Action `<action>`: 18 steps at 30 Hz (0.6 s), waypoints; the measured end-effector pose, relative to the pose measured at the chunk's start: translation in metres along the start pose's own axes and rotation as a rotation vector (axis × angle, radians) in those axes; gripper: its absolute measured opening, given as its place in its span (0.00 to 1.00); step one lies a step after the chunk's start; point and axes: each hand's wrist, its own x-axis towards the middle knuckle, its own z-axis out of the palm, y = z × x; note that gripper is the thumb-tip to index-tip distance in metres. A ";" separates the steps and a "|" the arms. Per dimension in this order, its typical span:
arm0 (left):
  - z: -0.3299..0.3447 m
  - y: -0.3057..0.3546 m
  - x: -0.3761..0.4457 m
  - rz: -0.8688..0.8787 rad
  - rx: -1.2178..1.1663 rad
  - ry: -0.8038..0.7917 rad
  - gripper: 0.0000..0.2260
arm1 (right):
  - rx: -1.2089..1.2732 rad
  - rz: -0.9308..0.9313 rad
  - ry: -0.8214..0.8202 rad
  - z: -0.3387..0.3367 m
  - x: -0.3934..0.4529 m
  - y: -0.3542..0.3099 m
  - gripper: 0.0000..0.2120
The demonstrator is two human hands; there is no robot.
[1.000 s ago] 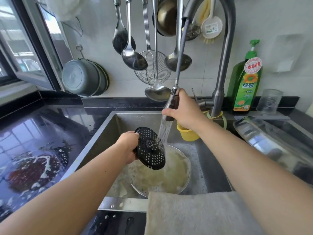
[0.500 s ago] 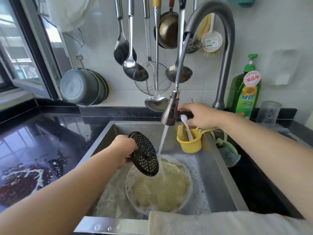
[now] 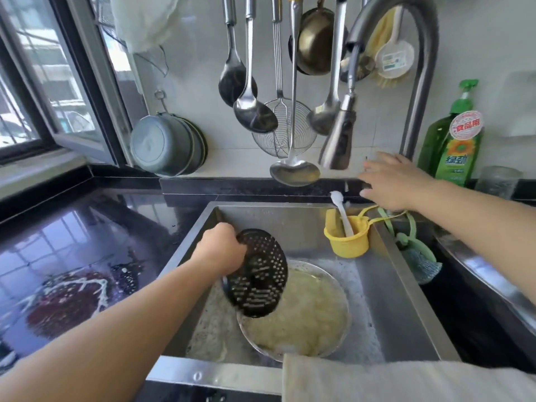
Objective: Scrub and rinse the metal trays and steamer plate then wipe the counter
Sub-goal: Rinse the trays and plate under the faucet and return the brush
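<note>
My left hand (image 3: 223, 248) grips the rim of a black perforated steamer plate (image 3: 258, 277), held tilted on edge over the steel sink (image 3: 406, 300). Below it a round metal tray (image 3: 313, 314) lies in the sink, full of foamy yellowish water. The pull-out spray head (image 3: 338, 137) hangs free on its hose, and no water runs from it. My right hand (image 3: 391, 181) is open, fingers spread, at the base of the faucet (image 3: 417, 91), behind the sink's back edge.
A yellow caddy (image 3: 348, 239) with a white brush hangs in the sink's back corner. A green dish-soap bottle (image 3: 455, 140) stands at the right. Ladles and a strainer (image 3: 282, 129) hang on the wall. The black counter (image 3: 87, 242) at left carries a soapy reddish smear. A beige towel (image 3: 391, 381) drapes the front edge.
My right hand let go of the spray head and moved to the faucet base. The water stopped and the spray head swung up. My left hand kept the steamer plate over the tray.
</note>
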 end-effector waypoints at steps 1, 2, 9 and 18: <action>0.001 -0.002 -0.003 0.009 0.084 0.047 0.06 | 0.035 -0.002 0.027 -0.002 -0.018 0.004 0.24; 0.001 -0.005 -0.006 0.000 0.122 0.082 0.07 | 0.048 0.002 0.042 -0.003 -0.037 0.009 0.24; 0.014 0.033 -0.029 -0.129 -0.286 -0.031 0.11 | 0.261 0.231 0.004 0.007 -0.183 0.064 0.33; 0.053 0.126 -0.107 -0.180 -0.670 -0.321 0.08 | 0.214 0.257 0.059 0.054 -0.250 0.029 0.46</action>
